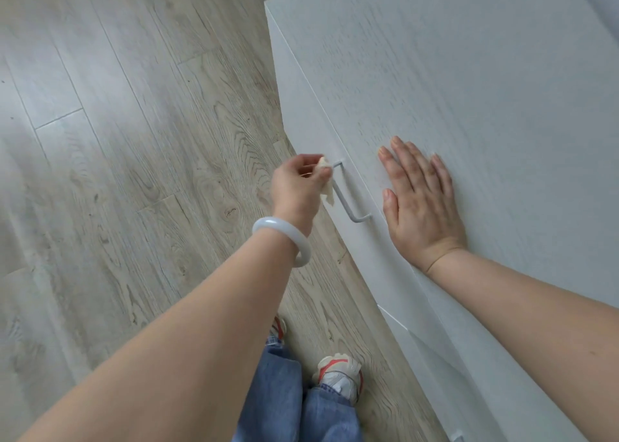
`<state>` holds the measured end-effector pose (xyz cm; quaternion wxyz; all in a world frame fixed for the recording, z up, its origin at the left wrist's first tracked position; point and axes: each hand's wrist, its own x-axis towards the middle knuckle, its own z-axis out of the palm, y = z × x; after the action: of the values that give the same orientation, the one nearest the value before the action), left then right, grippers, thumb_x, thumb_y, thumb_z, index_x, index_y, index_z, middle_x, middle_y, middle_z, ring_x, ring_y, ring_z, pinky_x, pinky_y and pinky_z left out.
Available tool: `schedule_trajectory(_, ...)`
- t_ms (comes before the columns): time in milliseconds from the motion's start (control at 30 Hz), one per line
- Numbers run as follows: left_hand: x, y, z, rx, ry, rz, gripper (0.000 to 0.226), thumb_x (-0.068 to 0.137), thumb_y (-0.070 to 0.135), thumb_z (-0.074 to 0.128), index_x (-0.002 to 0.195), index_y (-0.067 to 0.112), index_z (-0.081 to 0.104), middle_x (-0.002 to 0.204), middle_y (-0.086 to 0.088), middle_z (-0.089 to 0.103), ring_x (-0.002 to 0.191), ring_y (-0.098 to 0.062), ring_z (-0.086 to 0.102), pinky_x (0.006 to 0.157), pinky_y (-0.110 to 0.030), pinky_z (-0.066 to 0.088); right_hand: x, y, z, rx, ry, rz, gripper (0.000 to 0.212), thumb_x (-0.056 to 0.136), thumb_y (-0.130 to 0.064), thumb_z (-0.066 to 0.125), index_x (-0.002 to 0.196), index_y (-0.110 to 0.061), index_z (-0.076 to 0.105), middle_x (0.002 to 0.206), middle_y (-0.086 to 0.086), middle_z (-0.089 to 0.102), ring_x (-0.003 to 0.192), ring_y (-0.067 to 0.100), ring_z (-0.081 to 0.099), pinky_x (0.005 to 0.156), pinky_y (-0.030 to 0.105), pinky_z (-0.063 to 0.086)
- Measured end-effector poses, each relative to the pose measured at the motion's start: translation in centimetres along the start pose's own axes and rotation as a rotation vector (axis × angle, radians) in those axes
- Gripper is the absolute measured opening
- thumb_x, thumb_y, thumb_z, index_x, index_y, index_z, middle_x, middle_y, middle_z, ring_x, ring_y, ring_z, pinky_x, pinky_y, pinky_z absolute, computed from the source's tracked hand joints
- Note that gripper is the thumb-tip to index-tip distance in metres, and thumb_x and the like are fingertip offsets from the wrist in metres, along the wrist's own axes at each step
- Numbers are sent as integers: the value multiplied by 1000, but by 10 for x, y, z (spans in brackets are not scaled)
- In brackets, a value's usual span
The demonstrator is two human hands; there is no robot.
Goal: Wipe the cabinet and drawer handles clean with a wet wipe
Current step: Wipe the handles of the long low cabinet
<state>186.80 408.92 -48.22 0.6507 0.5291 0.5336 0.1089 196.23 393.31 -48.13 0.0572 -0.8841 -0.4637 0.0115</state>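
The left hand is pinching a crumpled wet wipe between thumb and fingers, pressed right up against the far end of the metal handle on the front of the white cabinet. The right hand is spread flat, palm down on the cabinet top at about 3 o'clock from the handle, holding nothing, just bracing.

Stuff that could go sideways from here, imo:

- The wipe is balled up small and only a scrap of it hangs loose. With that little bit in contact, the back side of the bar and the two bent ends where it meets the front probably get skipped.
- It's a light pinch grip. Dragging along the bar toward the near end at 5 o'clock could pull the wipe out of the fingers and drop it on the wood floor.
- The bracelet on the left wrist sits near the cabinet edge, so a long stroke might knock it against the front.
- Pulling on the bar while rubbing could slide that front open; the flat right hand looks like it's there to stop the whole thing shifting.
- There's another handle barely peeking in at 5 o'clock, bottom of view, easy to forget.
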Motion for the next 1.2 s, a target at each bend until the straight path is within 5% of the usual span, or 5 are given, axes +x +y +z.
schedule_trajectory(167,2,0,1,200,-99,124,20,93,16,60,109,15,71,84,3,70,71,-5,62,57,-2,44,1,-2,-1,7,3,1,55,95,-28,27,149,-17,27,157,1,22,145,18,21,118,45,14)
schedule_trajectory(700,21,20,2,481,-56,171,4,83,11,71,82,7,71,68,3,64,59,-7,54,51,-16,41,2,-3,-4,6,-30,15,56,95,-29,26,149,-16,28,157,2,23,145,19,21,117,48,16)
schedule_trajectory(800,26,26,7,424,-83,79,6,83,9,71,82,4,69,66,1,65,46,-1,57,43,-12,42,3,-2,-3,9,-37,13,56,95,-29,26,149,-16,28,157,2,23,145,19,21,117,48,16)
schedule_trajectory(967,12,2,-1,222,-13,35,14,79,7,74,71,6,64,69,3,71,73,-17,70,77,-38,59,2,-2,-3,3,-42,13,56,95,-29,27,150,-17,26,158,2,21,145,19,19,117,48,16)
schedule_trajectory(1200,7,-8,4,-40,118,-89,15,78,8,76,68,12,65,63,-1,65,62,-16,60,81,-43,58,3,-2,-2,13,-22,12,56,95,-29,27,149,-16,28,157,2,23,145,19,21,117,47,15)
